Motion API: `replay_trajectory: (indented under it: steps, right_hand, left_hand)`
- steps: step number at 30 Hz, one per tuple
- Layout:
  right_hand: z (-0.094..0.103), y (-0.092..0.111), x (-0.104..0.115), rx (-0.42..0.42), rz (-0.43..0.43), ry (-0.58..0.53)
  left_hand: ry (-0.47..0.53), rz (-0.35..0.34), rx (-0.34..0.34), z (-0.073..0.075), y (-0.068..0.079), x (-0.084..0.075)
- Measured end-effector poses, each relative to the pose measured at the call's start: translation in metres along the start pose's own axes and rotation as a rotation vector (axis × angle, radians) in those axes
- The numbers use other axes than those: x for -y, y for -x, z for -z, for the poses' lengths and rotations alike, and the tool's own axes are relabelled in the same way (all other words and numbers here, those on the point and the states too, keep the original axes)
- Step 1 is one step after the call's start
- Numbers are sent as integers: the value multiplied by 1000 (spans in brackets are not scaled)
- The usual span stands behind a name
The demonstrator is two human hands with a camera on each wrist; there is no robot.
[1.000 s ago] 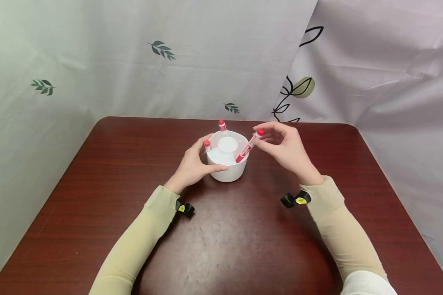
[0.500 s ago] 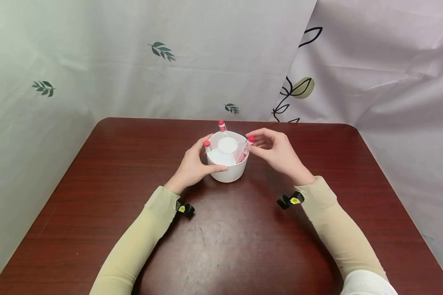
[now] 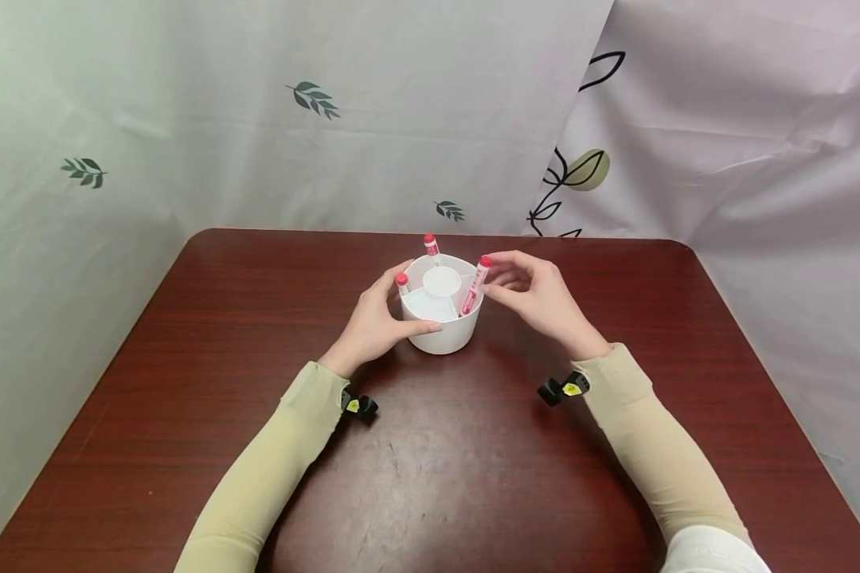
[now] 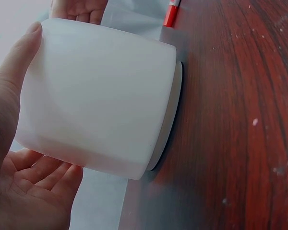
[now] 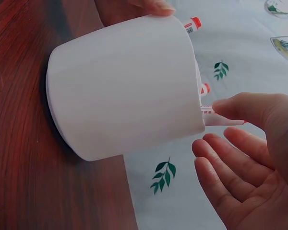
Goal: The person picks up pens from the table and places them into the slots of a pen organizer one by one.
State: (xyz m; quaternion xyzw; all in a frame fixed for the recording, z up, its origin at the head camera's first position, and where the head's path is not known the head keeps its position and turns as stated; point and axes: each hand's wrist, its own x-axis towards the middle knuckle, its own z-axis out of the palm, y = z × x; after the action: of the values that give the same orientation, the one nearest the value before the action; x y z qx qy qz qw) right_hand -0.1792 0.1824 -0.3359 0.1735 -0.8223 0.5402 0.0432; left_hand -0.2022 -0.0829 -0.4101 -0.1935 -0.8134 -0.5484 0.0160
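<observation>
A round white pen holder [image 3: 440, 338] with divided compartments stands on the table. My left hand [image 3: 376, 322] grips its left side, thumb across the front wall and fingers round the back. Two red-capped markers stand in it, one marker [image 3: 403, 282] at the left and another marker [image 3: 432, 248] at the back. At the right rim, my right hand [image 3: 537, 298] pinches a third red-capped marker [image 3: 476, 286], which leans right with its lower end inside the right compartment. In the right wrist view the thumb lies on this marker [image 5: 207, 109], the other fingers spread below.
The dark red wooden table [image 3: 430, 477] reaches back to a pale curtain [image 3: 373, 159] with leaf prints. In the left wrist view a red-ended marker [image 4: 171, 14] shows beyond the holder. Each wrist carries a small black camera [image 3: 560, 390].
My right hand has moved left to the rim, bringing its marker lower into the right compartment and more upright. Over the last half second its cap has risen slightly. My left hand stays put.
</observation>
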Motion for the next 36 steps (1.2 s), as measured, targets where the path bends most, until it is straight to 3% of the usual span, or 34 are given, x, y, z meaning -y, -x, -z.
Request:
replay_trajectory:
  steps: [13,19,27,36]
  right_hand:
    - [16,11,-9,-32,-23,24]
    - [36,24,-17,-82,-45,11]
    - [67,38,-52,-192,-72,19]
    - [92,50,-58,-266,-63,44]
  left_hand:
    - [-10,-3,-1,2,3,0]
    - [-11,-23,-1,7,5,2]
    - [-78,2,-23,3,3,-1]
    - [-95,10,-43,-4,4,-3]
